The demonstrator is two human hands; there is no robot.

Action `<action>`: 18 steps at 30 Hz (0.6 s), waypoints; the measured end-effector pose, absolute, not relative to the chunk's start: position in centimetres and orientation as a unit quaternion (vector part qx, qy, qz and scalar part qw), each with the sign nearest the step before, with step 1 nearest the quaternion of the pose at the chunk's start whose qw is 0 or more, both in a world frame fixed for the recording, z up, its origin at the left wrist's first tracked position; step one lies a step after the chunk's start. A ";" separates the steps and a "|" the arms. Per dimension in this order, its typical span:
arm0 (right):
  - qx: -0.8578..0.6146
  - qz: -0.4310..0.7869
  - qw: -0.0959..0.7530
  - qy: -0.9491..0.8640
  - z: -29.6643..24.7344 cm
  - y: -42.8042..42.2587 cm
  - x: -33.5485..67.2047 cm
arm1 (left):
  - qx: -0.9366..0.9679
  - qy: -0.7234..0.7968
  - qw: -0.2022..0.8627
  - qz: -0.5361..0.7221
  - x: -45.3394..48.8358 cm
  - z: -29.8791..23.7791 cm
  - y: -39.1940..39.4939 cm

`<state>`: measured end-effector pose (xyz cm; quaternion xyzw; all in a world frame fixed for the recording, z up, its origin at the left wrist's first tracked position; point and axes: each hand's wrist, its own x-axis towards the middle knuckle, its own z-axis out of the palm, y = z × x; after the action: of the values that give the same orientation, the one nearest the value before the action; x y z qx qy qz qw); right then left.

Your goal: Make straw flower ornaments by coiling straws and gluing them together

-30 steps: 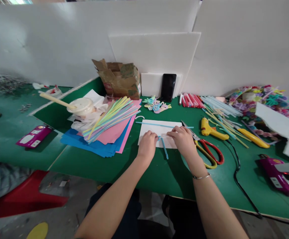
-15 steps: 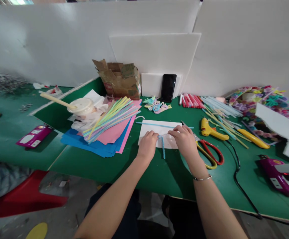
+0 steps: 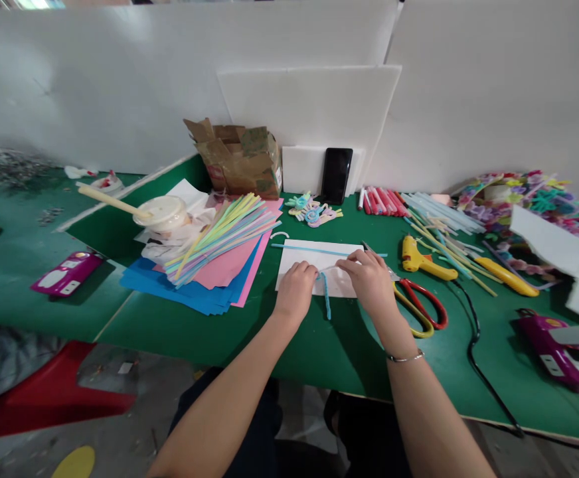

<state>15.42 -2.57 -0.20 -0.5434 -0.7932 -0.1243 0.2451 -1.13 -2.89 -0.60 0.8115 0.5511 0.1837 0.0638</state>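
Note:
Over a white sheet of paper (image 3: pixel 297 255), my left hand (image 3: pixel 295 289) is closed in a pinch on a light blue pipe cleaner (image 3: pixel 327 299), whose twisted end hangs down toward the table. My right hand (image 3: pixel 369 275) pinches a thin pale end that stretches across from the left fingers; whether it is part of the same pipe cleaner I cannot tell. Another straight blue pipe cleaner (image 3: pixel 314 250) lies across the top of the paper. Scissors with red and yellow handles (image 3: pixel 426 302) lie beside my right hand, their blades partly hidden behind it.
Pastel pipe cleaners (image 3: pixel 224 232) lie on coloured sheets (image 3: pixel 180 285) at left, near a lidded cup (image 3: pixel 163 212). A phone (image 3: pixel 336 176) leans at the back by a cardboard box (image 3: pixel 242 159). At right are a yellow glue gun (image 3: pixel 426 261), its black cord, and a purple power strip (image 3: pixel 558 352).
Both hands stay almost where they were, still pinching. The view has shifted very slightly.

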 end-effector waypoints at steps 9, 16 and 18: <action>-0.550 -0.110 0.243 -0.791 -0.2 -2.7 15.5 | 0.793 0.573 0.070 0.194 -0.8 -0.5 -2.9; -0.561 -0.085 0.236 -0.789 0.1 -2.7 15.0 | 0.757 0.612 0.085 0.212 -0.3 -0.3 -3.2; -0.562 -0.079 0.237 -0.788 0.1 -2.8 15.0 | 0.746 0.623 0.096 0.214 -0.3 -0.2 -3.2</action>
<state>15.00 -2.75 0.07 -0.5620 -0.7884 -0.0794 0.2372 -0.33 -3.23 -0.23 0.7464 0.6229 0.2138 0.0956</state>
